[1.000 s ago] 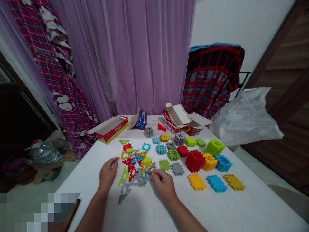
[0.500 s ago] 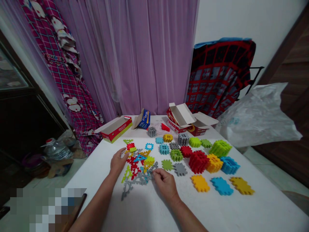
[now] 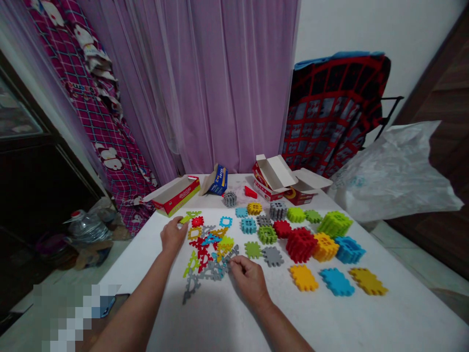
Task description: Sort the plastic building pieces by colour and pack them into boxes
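At the left of the pile, my left hand (image 3: 173,235) pinches a small lime-green plastic building piece (image 3: 184,220) between its fingertips. Just beyond it lies a lime-green triangular piece (image 3: 194,213), with a red square piece (image 3: 197,221) and a yellow square frame (image 3: 195,233) to the right. My right hand (image 3: 252,278) rests on the table with fingers curled together, beside a grey toothed piece (image 3: 233,253); whether it grips anything is hidden. Between my hands spreads a mixed pile of flat red, blue, yellow and grey pieces (image 3: 204,256).
Sorted stacks stand to the right, among them red pieces (image 3: 301,246), yellow ones (image 3: 325,247) and blue ones (image 3: 350,250). Opened boxes, including a red and green box (image 3: 178,198) and a blue box (image 3: 219,181), line the white table's (image 3: 205,322) far edge. A plastic bag (image 3: 395,171) hangs at the right.
My left hand has moved left and slightly away from me, carrying the small lime-green piece off the spot by the red square. My right hand has stayed nearly still.
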`<state>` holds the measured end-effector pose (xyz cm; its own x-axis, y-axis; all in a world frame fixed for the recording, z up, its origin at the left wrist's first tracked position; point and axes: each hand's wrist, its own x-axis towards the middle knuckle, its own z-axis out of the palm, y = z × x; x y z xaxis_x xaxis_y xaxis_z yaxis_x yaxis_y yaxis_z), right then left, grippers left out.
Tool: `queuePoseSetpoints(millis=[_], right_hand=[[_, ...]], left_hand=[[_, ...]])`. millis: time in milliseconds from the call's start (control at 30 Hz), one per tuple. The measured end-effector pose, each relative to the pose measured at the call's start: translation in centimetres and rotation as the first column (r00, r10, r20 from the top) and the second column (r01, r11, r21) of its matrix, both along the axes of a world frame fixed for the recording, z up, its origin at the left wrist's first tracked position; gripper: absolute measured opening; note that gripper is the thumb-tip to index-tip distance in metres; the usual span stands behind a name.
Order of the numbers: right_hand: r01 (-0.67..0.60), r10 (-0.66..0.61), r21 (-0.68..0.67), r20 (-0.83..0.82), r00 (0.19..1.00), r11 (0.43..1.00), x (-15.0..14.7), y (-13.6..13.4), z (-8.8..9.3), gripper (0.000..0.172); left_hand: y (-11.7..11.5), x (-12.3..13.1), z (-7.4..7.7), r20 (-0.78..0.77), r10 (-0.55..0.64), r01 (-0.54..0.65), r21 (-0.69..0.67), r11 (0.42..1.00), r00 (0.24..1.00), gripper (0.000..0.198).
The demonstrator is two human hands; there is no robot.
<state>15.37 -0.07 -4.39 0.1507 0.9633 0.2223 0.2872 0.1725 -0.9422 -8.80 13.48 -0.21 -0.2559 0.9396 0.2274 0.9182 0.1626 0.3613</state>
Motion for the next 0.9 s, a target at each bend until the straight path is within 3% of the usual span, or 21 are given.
queuePoseSetpoints(millis=[100, 167, 267, 367, 533, 733, 900], right_hand=[[-0.005, 0.005, -0.005, 0.004, 1.0, 1.0, 0.0, 0.0, 0.0, 0.031], [-0.012, 0.012, -0.011, 0.007, 1.0, 1.0, 0.0, 0.0, -0.1, 0.031], [-0.02, 0.02, -0.007, 0.019, 1.0, 1.0, 0.1, 0.0, -0.1, 0.031], [-0.016, 0.017, -0.009, 0.025, 1.0, 1.0, 0.1, 0.1, -0.1, 0.032], [-0.014, 0.015, -0.01, 0.028, 1.0, 1.0, 0.0, 0.0, 0.1, 0.03], [-0.012, 0.012, 0.003, 0.036, 0.999, 1.0, -0.1, 0.1, 0.3, 0.028], [-0.016, 0.016, -0.008, 0.034, 0.999, 1.0, -0.2, 0.2, 0.3, 0.026]], left_hand=[[-0.9, -1.0, -0.2, -0.018, 0.071, -0.072, -0.015, 0.997, 0.997, 0.045], [-1.7, -0.9, -0.3, -0.033, 0.042, -0.042, 0.005, 0.999, 0.999, 0.043], [-2.6, -0.3, -0.2, -0.056, -0.138, 0.139, 0.013, 0.99, 0.989, 0.032], [-3.1, -0.1, -0.1, -0.057, -0.337, 0.334, -0.047, 0.941, 0.94, 0.021], [-2.6, -1.3, 0.2, -0.002, -0.489, 0.486, -0.116, 0.866, 0.872, 0.017], [-1.2, -1.6, 0.0, 0.094, -0.492, 0.5, -0.11, 0.859, 0.866, 0.015], [-1.0, -1.4, 0.0, 0.21, -0.433, 0.447, -0.021, 0.894, 0.877, 0.041]])
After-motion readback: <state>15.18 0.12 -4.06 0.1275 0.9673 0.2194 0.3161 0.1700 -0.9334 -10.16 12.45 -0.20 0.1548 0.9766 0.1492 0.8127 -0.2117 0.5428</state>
